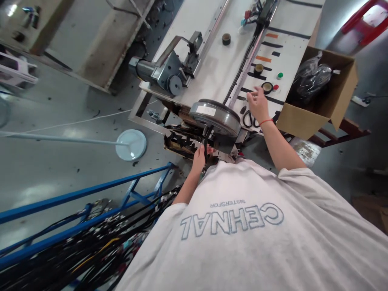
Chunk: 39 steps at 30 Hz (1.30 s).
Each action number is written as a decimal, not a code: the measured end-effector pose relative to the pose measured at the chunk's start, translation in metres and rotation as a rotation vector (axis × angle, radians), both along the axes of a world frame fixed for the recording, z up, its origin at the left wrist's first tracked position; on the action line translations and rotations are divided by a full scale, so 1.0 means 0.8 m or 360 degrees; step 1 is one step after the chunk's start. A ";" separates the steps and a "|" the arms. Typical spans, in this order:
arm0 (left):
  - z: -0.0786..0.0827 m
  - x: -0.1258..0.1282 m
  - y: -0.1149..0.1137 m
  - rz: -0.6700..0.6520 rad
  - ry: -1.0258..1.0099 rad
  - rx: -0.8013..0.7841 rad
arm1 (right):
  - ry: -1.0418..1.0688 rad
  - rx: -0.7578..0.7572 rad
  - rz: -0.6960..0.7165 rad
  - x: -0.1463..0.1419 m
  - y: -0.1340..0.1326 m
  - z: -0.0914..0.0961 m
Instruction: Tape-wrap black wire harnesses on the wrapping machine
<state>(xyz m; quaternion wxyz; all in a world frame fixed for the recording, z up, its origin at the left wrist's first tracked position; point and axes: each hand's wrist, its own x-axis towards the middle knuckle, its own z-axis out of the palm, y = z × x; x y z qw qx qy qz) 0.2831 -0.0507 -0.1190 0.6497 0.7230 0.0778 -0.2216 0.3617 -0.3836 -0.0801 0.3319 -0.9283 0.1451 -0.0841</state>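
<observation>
Close to my body, my left hand (pixel 199 158) is closed around a black cable (pixel 206 146), which hangs down in front of a grey metal drum (pixel 216 117) at the table's end. My right hand (pixel 258 104) reaches over the worktable with its fingers apart and nothing visible in them. Just beyond its fingertips lies a roll of tape (pixel 267 87), beside a red button (pixel 275 87). Under the wrist are black-handled scissors (pixel 247 119). A long black wire bundle (pixel 242 70) runs along the rail away from the drum.
A motor-driven machine (pixel 172 66) stands on the table's left side. More tape rolls (pixel 226 39) and a green button (pixel 280 75) are on the tabletop. At right, a cardboard box (pixel 306 119) holds a plastic bag. A blue rack (pixel 121 202) loaded with black cables stands at lower left.
</observation>
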 end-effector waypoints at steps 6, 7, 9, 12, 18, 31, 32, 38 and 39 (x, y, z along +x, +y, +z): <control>0.005 0.035 -0.018 0.0163 0.0207 -0.0108 | 0.0144 0.0531 0.0665 0.078 0.113 0.087; 0.006 0.041 -0.020 0.0153 0.0257 -0.0093 | 0.0193 0.0530 0.0709 0.088 0.128 0.098; 0.009 0.053 -0.023 0.0069 0.0330 -0.0050 | 0.0325 0.0499 0.0729 0.099 0.149 0.111; 0.021 0.066 -0.028 -0.0150 0.0310 0.0082 | 0.0391 0.0560 0.0755 0.095 0.153 0.108; 0.058 0.071 -0.042 -0.0691 -0.0246 0.0866 | -0.0027 0.0697 0.0535 0.016 0.095 0.042; 0.141 0.129 0.015 -0.0794 -0.0621 0.1468 | 0.0729 0.0545 -0.0175 -0.132 0.018 0.015; 0.137 0.129 0.017 -0.0804 -0.0624 0.1456 | 0.0633 0.0855 0.0014 -0.144 0.023 0.029; 0.131 0.128 0.018 -0.0750 -0.0620 0.1304 | 0.0956 0.2373 0.1291 -0.151 0.132 0.072; 0.133 0.128 0.016 -0.0766 -0.0620 0.1284 | 0.1158 0.2496 0.1339 -0.137 0.155 0.064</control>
